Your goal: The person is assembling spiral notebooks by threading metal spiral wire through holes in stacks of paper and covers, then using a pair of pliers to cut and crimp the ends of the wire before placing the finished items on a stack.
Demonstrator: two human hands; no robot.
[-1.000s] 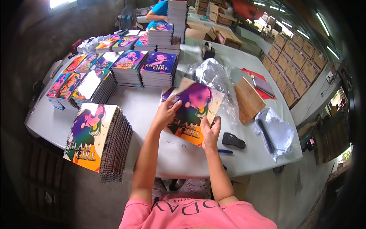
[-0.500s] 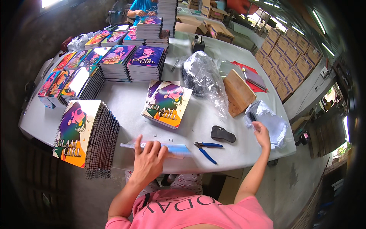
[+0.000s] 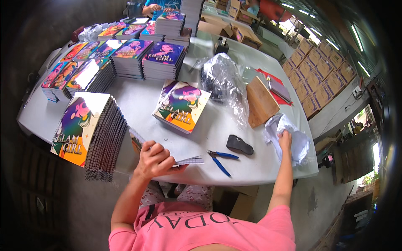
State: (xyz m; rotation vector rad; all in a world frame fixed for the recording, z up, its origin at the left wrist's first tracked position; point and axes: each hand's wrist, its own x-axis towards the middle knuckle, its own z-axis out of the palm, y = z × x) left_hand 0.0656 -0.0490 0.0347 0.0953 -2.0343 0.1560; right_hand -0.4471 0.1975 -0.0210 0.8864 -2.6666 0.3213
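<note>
My left hand is closed around a thin notebook at the table's front edge. The notebook is held nearly edge-on, its pages showing on both sides of my fist. At the right, my right hand has its fingers closed at crumpled white wrapping; what they grip is hidden. Between the hands lie blue-handled cutting pliers and a dark grey, rounded object. Beyond my left hand sits a short stack of notebooks with colourful covers. A tall stack of spiral-bound notebooks stands to its left.
Many notebook stacks fill the back left. Clear plastic wrapping over something dark lies mid-table, beside a wooden board and a red folder. A person in blue works at the far side. Cartons are piled at right.
My right hand has moved down into the white wrapping; the black spiral coil it held no longer shows. My left hand has closed into a fist and tilted the notebook. The view has shifted slightly.
</note>
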